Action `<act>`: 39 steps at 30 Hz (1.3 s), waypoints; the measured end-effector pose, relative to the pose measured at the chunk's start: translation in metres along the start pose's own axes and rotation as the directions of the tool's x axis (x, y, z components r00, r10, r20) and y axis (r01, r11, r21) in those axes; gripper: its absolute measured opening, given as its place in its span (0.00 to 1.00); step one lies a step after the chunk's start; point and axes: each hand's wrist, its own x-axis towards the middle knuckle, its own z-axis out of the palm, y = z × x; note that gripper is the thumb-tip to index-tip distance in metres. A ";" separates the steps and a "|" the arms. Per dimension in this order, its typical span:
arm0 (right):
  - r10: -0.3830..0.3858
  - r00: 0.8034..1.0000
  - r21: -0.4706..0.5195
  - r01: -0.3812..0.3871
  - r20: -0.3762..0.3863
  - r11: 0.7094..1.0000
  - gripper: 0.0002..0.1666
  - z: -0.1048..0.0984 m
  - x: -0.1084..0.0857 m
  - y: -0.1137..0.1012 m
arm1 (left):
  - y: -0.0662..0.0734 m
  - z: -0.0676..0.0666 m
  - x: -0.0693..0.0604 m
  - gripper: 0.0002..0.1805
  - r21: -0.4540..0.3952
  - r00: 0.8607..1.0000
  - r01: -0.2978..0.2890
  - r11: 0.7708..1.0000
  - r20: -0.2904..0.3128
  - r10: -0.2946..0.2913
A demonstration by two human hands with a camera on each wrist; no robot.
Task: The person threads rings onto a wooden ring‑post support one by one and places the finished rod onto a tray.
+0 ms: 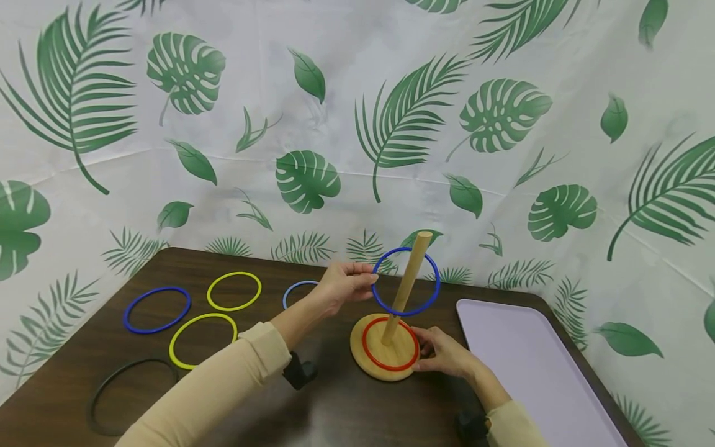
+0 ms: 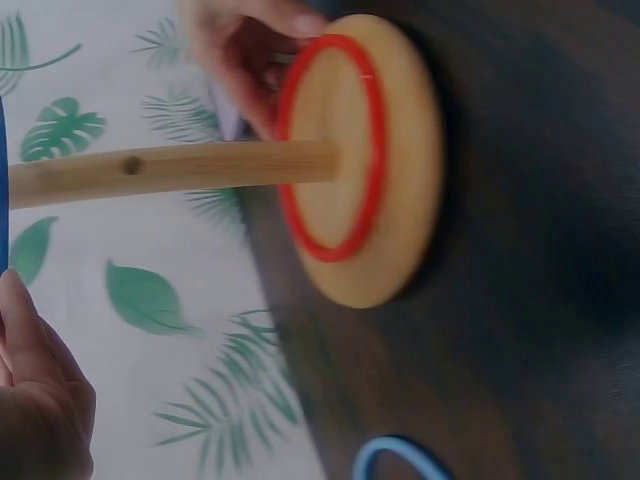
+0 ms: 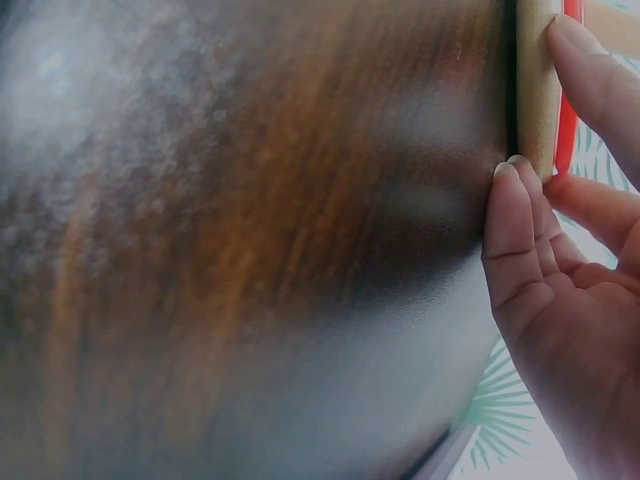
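Observation:
A round wooden base (image 1: 356, 344) with an upright wooden post (image 1: 406, 282) stands on the table. My left hand (image 1: 343, 288) pinches the left edge of a dark blue ring (image 1: 439, 282), which appears to be around the upper part of the post. A red ring (image 2: 378, 150) lies flat on the base around the post's foot. My right hand (image 1: 444, 355) grips the right edge of the base; in the right wrist view its thumb (image 3: 590, 60) is on the rim beside the red ring. The left wrist view shows only a sliver of the blue ring.
To the left lie another dark blue ring (image 1: 130, 310), two yellow rings (image 1: 259, 287) and a black ring (image 1: 95, 397). A light blue ring (image 1: 286, 297) is partly hidden behind my left hand. A lilac tray (image 1: 519, 360) sits at the right. Leaf-patterned cloth (image 1: 335, 124) hangs behind the table.

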 end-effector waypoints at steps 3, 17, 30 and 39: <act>-0.023 1.000 0.005 0.023 0.004 1.000 0.45 0.000 0.000 0.002 | -0.014 -0.003 0.002 0.12 0.010 1.000 0.011 1.000 -0.026 -0.011; -0.035 0.999 -0.040 0.034 -0.030 0.999 0.42 0.000 -0.004 -0.002 | -0.072 -0.018 0.008 0.08 0.145 0.985 0.126 0.981 -0.139 -0.106; -0.037 0.999 -0.031 0.036 -0.023 0.999 0.44 -0.001 -0.003 -0.001 | -0.088 -0.015 0.009 0.09 0.217 0.986 0.138 0.966 -0.127 -0.113; -0.044 0.999 -0.022 0.043 -0.025 0.999 0.43 0.000 -0.004 -0.002 | -0.090 -0.010 0.008 0.08 0.270 0.985 0.149 0.951 -0.128 -0.118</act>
